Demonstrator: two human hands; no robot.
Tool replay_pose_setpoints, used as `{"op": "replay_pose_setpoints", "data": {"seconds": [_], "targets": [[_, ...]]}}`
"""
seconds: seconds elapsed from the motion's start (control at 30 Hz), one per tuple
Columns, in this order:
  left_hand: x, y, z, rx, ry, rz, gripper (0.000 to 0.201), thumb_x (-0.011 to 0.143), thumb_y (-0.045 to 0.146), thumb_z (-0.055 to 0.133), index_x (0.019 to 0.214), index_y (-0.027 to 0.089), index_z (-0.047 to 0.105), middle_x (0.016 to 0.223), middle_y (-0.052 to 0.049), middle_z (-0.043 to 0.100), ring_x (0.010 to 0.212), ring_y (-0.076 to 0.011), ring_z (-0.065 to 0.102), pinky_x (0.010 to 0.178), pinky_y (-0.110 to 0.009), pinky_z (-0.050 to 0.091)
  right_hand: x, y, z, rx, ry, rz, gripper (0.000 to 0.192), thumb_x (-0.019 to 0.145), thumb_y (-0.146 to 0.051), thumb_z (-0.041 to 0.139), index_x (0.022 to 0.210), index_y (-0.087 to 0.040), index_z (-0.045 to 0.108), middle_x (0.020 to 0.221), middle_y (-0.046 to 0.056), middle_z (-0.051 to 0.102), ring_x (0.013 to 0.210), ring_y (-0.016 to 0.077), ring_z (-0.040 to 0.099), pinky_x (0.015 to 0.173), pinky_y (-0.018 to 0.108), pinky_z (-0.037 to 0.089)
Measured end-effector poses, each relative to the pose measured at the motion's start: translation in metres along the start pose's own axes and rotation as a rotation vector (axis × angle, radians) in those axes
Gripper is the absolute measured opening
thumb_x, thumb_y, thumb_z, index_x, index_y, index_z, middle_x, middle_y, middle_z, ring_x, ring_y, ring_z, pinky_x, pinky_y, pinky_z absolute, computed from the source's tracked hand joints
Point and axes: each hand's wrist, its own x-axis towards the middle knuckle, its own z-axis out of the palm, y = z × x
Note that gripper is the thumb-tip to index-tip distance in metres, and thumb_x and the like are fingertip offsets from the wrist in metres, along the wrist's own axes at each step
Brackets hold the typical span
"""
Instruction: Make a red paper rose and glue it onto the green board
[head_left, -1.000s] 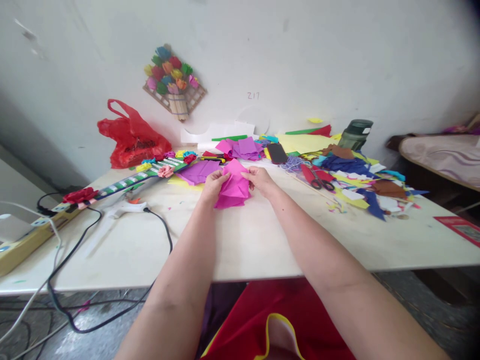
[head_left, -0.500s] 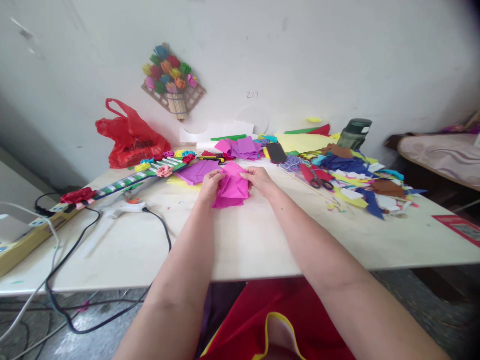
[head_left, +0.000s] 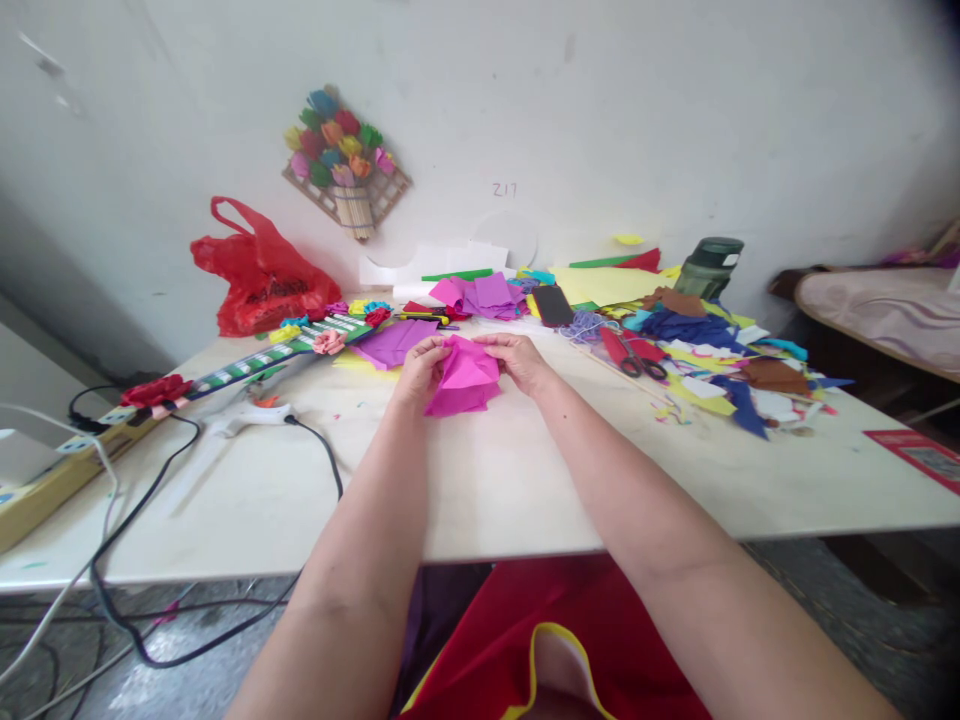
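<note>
Bright pink crepe paper (head_left: 465, 378), creased and uneven at its lower edge, is held between my hands over the middle of the table (head_left: 510, 480). My left hand (head_left: 424, 368) pinches its upper left edge, fingers closed. On the other side my right hand (head_left: 516, 360) grips the upper right edge, thumb and fingers pressed together. Purple paper sheets (head_left: 394, 345) lie just beyond my left hand. Behind the pink paper is another pile of violet paper (head_left: 487, 295), with a dark phone (head_left: 552, 306) to its right.
Red-handled scissors (head_left: 634, 355) lie beside a heap of coloured scraps (head_left: 720, 350) at right. A green bottle (head_left: 709, 268) stands behind. At left are a glue gun (head_left: 255, 415), its black cord, a power strip (head_left: 82, 460), a flower-decorated striped strip (head_left: 277, 355) and a red plastic bag (head_left: 266, 280).
The top edge of the pink paper has folded down or lowered between my fingers. My right hand has shifted slightly left; the things on the table have stayed put.
</note>
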Motion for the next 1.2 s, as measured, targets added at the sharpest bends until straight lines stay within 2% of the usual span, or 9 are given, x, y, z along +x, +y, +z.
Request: {"op": "replay_pose_setpoints", "data": {"seconds": [0.23, 0.5, 0.67, 0.97, 1.1, 1.2], "targets": [[-0.0018, -0.0047, -0.0010, -0.015, -0.101, -0.007, 0.029, 0.052, 0.016, 0.079, 0.076, 0.015, 0.062, 0.066, 0.000, 0.066, 0.059, -0.0122, 0.062, 0.062, -0.025, 0.050, 0.0001, 0.0007, 0.0003, -0.011, -0.006, 0.003, 0.024, 0.065, -0.012, 0.062, 0.087, -0.016, 0.073, 0.070, 0.002, 0.070, 0.054, 0.0115, 0.057, 0.050, 0.023, 0.043], [0.0020, -0.0054, -0.0060, 0.030, -0.059, 0.002, 0.017, 0.054, 0.013, 0.072, 0.069, 0.015, 0.067, 0.056, 0.001, 0.062, 0.050, -0.0101, 0.056, 0.050, -0.021, 0.043, 0.0004, 0.0015, -0.0010, -0.030, 0.028, 0.000, 0.025, 0.064, -0.010, 0.056, 0.081, -0.017, 0.073, 0.065, 0.001, 0.069, 0.053, 0.0096, 0.055, 0.049, 0.020, 0.042], [0.0024, -0.0055, -0.0078, 0.050, -0.080, 0.010, 0.014, 0.055, 0.012, 0.068, 0.069, 0.015, 0.069, 0.061, -0.001, 0.064, 0.053, -0.0102, 0.057, 0.052, -0.021, 0.043, -0.0013, 0.0004, 0.0000, -0.005, 0.016, 0.001, 0.022, 0.062, -0.011, 0.055, 0.075, -0.017, 0.072, 0.063, 0.000, 0.068, 0.052, 0.0103, 0.054, 0.049, 0.021, 0.042], [0.0031, -0.0019, -0.0038, 0.035, -0.037, 0.009, 0.011, 0.054, 0.010, 0.059, 0.061, 0.014, 0.065, 0.059, -0.001, 0.061, 0.053, -0.0098, 0.053, 0.051, -0.021, 0.041, -0.0021, 0.0020, 0.0003, -0.041, -0.033, -0.043, 0.021, 0.058, -0.014, 0.053, 0.071, -0.016, 0.069, 0.056, -0.001, 0.062, 0.049, 0.0103, 0.050, 0.047, 0.021, 0.038], [0.0024, -0.0009, -0.0021, -0.007, -0.007, 0.008, 0.014, 0.056, 0.015, 0.054, 0.061, 0.014, 0.066, 0.058, 0.000, 0.060, 0.053, -0.0096, 0.052, 0.051, -0.021, 0.040, -0.0038, 0.0012, -0.0005, -0.012, -0.087, -0.094, 0.019, 0.062, -0.021, 0.052, 0.069, -0.014, 0.068, 0.056, 0.001, 0.061, 0.050, 0.0116, 0.050, 0.048, 0.022, 0.038], [0.0013, -0.0011, -0.0017, -0.013, -0.008, 0.036, 0.013, 0.060, 0.020, 0.056, 0.064, 0.014, 0.067, 0.057, 0.000, 0.059, 0.052, -0.0092, 0.051, 0.050, -0.020, 0.040, -0.0047, 0.0005, 0.0006, -0.015, -0.062, -0.100, 0.020, 0.067, -0.032, 0.058, 0.068, -0.014, 0.067, 0.057, 0.001, 0.060, 0.051, 0.0114, 0.050, 0.047, 0.023, 0.037]]}}
